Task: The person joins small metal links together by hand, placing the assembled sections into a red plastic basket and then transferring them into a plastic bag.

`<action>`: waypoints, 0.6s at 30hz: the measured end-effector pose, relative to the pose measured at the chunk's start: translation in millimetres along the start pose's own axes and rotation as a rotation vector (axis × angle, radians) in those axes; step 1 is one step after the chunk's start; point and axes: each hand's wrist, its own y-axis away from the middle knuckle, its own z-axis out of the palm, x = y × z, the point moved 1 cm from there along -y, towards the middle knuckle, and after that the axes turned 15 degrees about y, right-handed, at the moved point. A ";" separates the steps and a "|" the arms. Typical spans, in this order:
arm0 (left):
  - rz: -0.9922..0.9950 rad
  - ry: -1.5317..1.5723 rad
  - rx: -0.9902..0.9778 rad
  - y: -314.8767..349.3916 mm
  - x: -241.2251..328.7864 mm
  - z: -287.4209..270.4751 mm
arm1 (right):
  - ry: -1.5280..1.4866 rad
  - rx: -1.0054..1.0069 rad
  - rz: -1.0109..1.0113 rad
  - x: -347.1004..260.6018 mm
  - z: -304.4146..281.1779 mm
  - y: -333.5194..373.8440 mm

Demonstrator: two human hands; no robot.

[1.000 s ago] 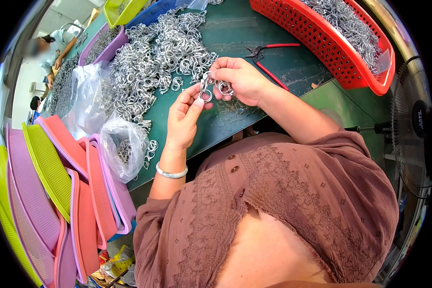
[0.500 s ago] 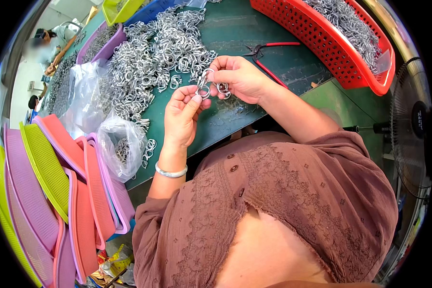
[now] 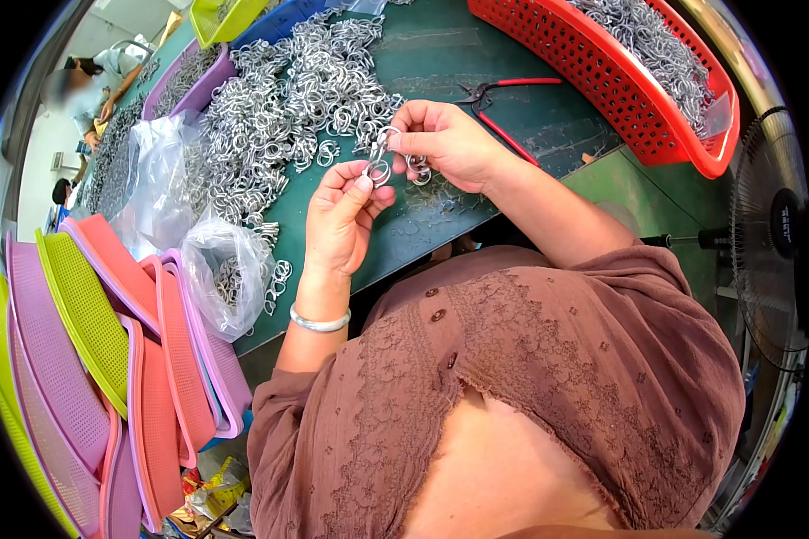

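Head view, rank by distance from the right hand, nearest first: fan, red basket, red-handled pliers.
From the right hand:
1. Red-handled pliers: on the green table, just beyond and right.
2. Red basket: farther right, beyond the pliers.
3. Fan: far right edge.

The table (image 3: 427, 67) and floor (image 3: 661, 193) are green, the far-left wall (image 3: 38, 184) pale.

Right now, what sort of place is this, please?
Probably a workshop for small metal parts: a large heap of metal rings lies on the green table, along with red-handled pliers and a red perforated basket holding metal pieces.
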 end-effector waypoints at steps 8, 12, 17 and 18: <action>-0.011 0.003 -0.007 0.0 -0.8 -2.3 | 0.089 0.046 -0.045 1.9 -0.8 -1.2; -0.002 0.021 0.015 0.4 -1.1 1.0 | 0.154 0.065 -0.069 1.3 -0.2 -0.5; 0.008 0.007 0.000 0.9 -0.9 0.9 | 0.171 0.063 -0.091 -0.2 0.1 0.2; 0.012 -0.002 0.009 1.0 -0.5 2.1 | 0.148 0.055 -0.083 -0.2 -0.2 0.2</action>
